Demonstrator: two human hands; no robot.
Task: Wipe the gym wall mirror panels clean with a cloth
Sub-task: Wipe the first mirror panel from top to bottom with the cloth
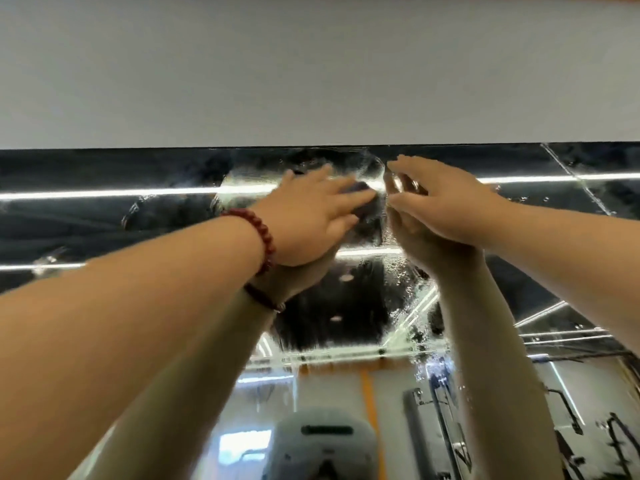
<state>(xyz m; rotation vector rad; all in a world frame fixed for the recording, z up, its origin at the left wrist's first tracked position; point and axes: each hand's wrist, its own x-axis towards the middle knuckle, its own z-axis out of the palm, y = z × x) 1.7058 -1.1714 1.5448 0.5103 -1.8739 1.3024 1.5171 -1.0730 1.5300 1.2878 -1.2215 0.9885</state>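
Observation:
The wall mirror [138, 223] fills the lower view, its top edge meeting a white wall. My left hand [308, 220], with a red bead bracelet on the wrist, presses flat with spread fingers on a dark cloth [366, 206] just below that top edge. Only a small part of the cloth shows past the fingertips. My right hand [446, 206] is beside it to the right, its straight fingers touching the glass with nothing in them. Wet smears and droplets [398, 275] cover the glass around and below both hands.
A plain white wall [311, 64] runs above the mirror. The glass reflects both of my arms, long ceiling light strips [104, 194], gym machines [440, 420] at lower right and the headset at the bottom.

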